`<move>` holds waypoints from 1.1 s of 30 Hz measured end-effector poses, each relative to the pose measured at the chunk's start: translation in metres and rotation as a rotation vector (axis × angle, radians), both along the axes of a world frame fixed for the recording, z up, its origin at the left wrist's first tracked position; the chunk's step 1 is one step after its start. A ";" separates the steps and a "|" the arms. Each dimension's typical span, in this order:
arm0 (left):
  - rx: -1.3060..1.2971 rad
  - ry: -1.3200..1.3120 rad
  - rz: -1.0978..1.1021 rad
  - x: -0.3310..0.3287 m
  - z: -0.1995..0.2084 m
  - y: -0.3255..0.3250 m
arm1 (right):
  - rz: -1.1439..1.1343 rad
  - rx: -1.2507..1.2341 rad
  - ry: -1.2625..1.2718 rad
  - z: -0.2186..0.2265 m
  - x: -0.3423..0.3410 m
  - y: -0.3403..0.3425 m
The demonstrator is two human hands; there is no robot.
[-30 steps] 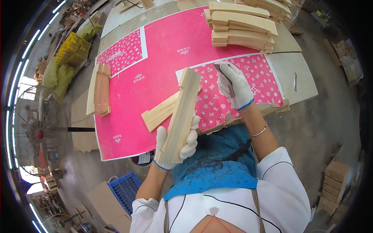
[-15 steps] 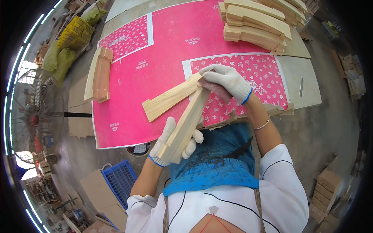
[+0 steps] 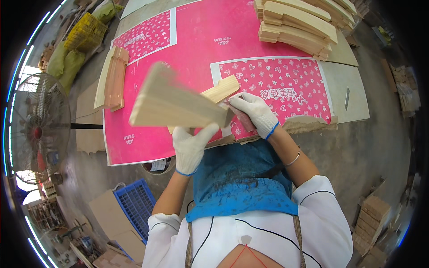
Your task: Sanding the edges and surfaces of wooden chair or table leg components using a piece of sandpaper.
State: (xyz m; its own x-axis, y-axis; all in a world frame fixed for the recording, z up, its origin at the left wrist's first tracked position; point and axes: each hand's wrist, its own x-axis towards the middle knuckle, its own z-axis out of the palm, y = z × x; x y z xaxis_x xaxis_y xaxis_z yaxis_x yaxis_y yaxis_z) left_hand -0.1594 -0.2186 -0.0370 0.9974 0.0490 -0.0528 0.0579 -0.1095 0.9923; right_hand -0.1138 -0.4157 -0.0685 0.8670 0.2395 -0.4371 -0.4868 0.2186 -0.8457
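Note:
My gloved left hand point(image 3: 190, 147) grips a pale wooden piece point(image 3: 172, 107) from below, near its narrow end. The piece is raised above the table, its wide end pointing left and blurred by motion. In my gloved right hand point(image 3: 255, 111) is a folded reddish-brown sheet of sandpaper point(image 3: 242, 119), pressed close to the narrow end of the wood. Underneath lies a second wooden piece point(image 3: 223, 89), flat on the pink table cover point(image 3: 192, 49) and partly hidden by the held one.
Several curved wooden pieces point(image 3: 299, 33) are stacked at the table's far right. A smaller group of wooden pieces point(image 3: 111, 80) stands at the left edge. A large fan point(image 3: 38, 129) is left of the table; a blue crate point(image 3: 135, 207) sits on the floor. A thin metal strip point(image 3: 346, 98) lies at right.
The held piece has swung up and away from my body, its wide end now to the left. My left hand has risen with it; my right hand has come slightly lower.

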 end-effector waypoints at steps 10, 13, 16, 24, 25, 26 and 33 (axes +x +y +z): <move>0.276 -0.200 0.005 0.009 -0.027 -0.001 | -0.073 -0.680 -0.604 -0.001 0.016 -0.001; 0.274 -0.215 0.004 0.006 -0.029 0.002 | 0.009 -0.806 -0.634 -0.005 -0.003 0.010; 0.299 -0.234 0.016 0.009 -0.031 0.001 | -0.050 -0.796 -0.719 -0.005 -0.033 0.001; 0.153 -0.023 0.015 -0.007 -0.006 0.009 | 0.185 -0.570 -0.639 0.014 -0.033 -0.008; 0.077 -0.061 -0.029 -0.006 -0.010 0.008 | 0.193 -0.660 -0.666 0.012 -0.032 -0.005; 0.107 -0.140 -0.098 -0.006 -0.019 0.014 | 0.190 -0.716 -0.798 0.005 -0.029 -0.005; -0.323 0.436 -0.499 0.010 0.035 0.093 | 0.237 -1.096 -1.375 0.042 -0.006 0.001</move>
